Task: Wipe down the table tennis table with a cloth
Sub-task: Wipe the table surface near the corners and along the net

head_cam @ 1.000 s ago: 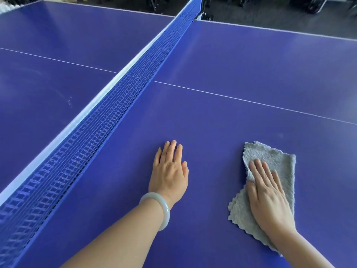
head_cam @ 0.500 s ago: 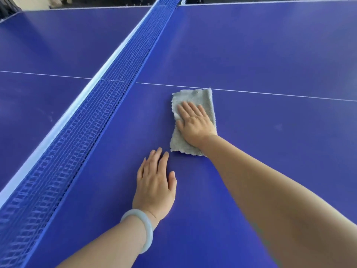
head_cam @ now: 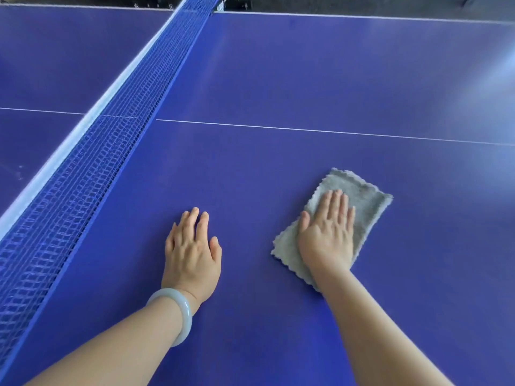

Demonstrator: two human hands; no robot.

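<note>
A grey folded cloth (head_cam: 365,199) lies flat on the blue table tennis table (head_cam: 306,79), to the right of centre. My right hand (head_cam: 328,232) presses flat on the cloth, fingers together and pointing away from me, covering its near half. My left hand (head_cam: 192,249) rests palm-down on the bare table surface to the left of the cloth, holding nothing, with a pale bangle on its wrist.
The blue net (head_cam: 92,174) with a white top band runs diagonally from the lower left to the top centre, just left of my left hand. A thin white centre line (head_cam: 334,131) crosses the table beyond the cloth. The table's far edge (head_cam: 362,16) borders a dark floor.
My right hand slid the cloth out toward the centre line near the net, then back toward me and to the right. My left hand stayed flat on the table.
</note>
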